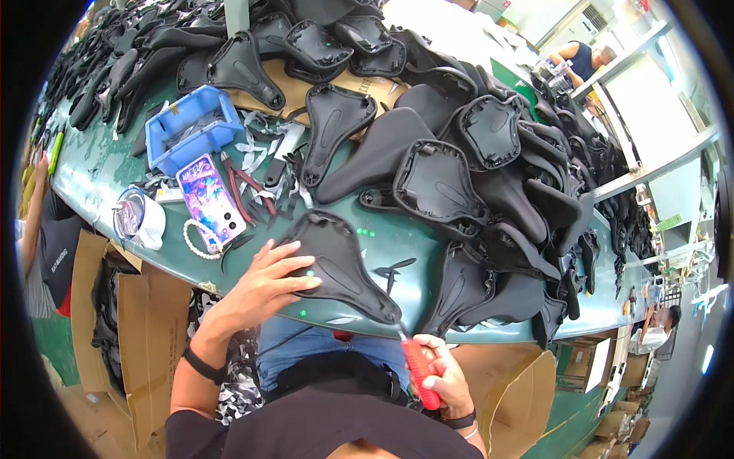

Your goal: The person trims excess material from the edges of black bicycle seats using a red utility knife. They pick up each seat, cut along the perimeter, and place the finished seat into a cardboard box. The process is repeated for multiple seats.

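Note:
A black bicycle saddle (330, 256) lies underside up at the table's front edge, its narrow nose pointing toward me and to the right. My left hand (269, 281) rests on the saddle's left side, fingers stretched out and spread over its rim. In my right hand (446, 376) is a red-handled tool (417, 367) with a thin metal shaft, fingers closed round the handle. The shaft's end meets the saddle's nose; the exact shape of its tip is hidden there.
Many black saddles (440, 183) are heaped behind and to the right. Left of my saddle lie a phone (210, 195), red-handled pliers (243, 191), a white mug (145, 218) and a blue bin (191, 126). Cardboard boxes (153, 336) stand below the table. Other people are farther off.

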`<action>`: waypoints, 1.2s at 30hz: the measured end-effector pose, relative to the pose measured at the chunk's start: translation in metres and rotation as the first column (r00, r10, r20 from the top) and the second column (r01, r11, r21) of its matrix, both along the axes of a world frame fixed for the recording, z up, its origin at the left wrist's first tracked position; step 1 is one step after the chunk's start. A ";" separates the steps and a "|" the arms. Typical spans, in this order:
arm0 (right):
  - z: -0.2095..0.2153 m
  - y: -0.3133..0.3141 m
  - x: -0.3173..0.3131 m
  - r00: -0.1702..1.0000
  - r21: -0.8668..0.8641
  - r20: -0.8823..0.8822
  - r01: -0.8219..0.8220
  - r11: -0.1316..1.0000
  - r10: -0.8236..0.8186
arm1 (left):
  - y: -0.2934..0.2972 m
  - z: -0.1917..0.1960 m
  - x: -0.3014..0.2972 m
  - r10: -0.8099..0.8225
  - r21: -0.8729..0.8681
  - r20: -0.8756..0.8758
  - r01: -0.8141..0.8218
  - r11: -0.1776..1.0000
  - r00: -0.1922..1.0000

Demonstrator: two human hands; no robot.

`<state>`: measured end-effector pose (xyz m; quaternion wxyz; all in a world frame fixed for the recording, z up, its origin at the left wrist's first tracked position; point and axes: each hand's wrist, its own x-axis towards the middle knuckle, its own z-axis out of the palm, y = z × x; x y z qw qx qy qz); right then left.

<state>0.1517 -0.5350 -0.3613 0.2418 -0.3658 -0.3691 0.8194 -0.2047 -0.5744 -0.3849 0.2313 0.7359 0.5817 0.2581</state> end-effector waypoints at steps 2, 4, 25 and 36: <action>-0.005 -0.004 0.015 0.989 -0.063 -0.110 0.092 0.994 -0.099 | 0.002 0.002 0.006 -0.057 -0.021 0.055 0.058 0.998 0.997; -0.006 -0.002 0.019 0.967 -0.062 -0.184 0.169 0.984 -0.178 | 0.002 0.002 0.007 -0.106 -0.039 0.064 0.108 0.993 0.992; 0.016 0.032 -0.075 0.520 0.587 0.792 -0.792 0.167 -0.320 | -0.002 -0.022 0.041 0.221 0.157 0.124 -0.239 0.958 0.967; 0.027 -0.001 -0.050 0.229 0.270 0.954 -0.937 0.223 -0.192 | -0.001 -0.023 0.046 0.271 0.147 0.128 -0.288 0.946 0.954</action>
